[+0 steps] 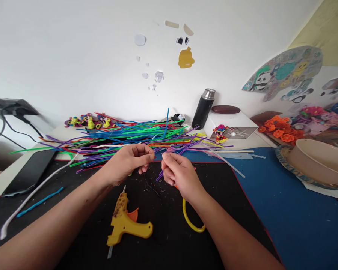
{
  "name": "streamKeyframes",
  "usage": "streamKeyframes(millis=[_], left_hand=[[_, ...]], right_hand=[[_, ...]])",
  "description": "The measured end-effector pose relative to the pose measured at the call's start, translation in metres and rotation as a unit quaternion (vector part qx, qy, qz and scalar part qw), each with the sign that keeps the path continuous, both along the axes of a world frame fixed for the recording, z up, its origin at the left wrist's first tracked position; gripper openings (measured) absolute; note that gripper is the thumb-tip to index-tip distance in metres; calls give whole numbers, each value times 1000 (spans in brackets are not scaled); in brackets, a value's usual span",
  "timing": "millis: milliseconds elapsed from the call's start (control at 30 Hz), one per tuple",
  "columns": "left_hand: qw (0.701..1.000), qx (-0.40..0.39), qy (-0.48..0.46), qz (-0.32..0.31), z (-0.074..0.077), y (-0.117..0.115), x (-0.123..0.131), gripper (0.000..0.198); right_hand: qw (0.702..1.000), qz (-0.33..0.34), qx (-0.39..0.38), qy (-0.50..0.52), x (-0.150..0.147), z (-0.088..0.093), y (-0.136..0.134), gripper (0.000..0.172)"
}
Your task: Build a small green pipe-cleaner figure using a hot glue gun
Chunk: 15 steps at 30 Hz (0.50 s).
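My left hand [131, 162] is raised over the black mat [169, 247], thumb and forefinger pinched together. Close beside it, with a small gap, my right hand [181, 174] is also pinched, its other fingers curled in. Anything between the fingertips is too small to make out. Below my left hand lies a yellow hot glue gun [135, 225] with an orange trigger and a clear glue stick at its back. A yellow curved loop [189, 222] shows partly under my right forearm. Just beyond both hands spreads a pile of coloured pipe cleaners [124, 137].
A phone [29, 172], a white cable [36, 198] and a twisted blue pipe cleaner [41, 201] lie at left. Behind stand small figures [90, 120] and a black flask [203, 108]. Glue sticks [232, 154], orange flowers [281, 128] and a beige bowl [323, 161] are at right.
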<state>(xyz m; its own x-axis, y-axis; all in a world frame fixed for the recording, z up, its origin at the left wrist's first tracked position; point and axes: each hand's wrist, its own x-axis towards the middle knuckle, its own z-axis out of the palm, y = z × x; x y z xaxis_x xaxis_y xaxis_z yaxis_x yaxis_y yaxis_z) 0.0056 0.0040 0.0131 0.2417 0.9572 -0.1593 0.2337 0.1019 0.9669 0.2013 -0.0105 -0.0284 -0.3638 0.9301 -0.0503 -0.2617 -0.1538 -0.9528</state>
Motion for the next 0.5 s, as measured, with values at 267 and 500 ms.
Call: streamKeyframes(millis=[267,500], left_hand=[[987,138,77,23,1,-9,2,28],[879,409,244,-33,-9,-12,-2,11]], right_hand=[[999,14,-38,27,0,2,0,43],[997,15,-51,48,-2,1,1,40]])
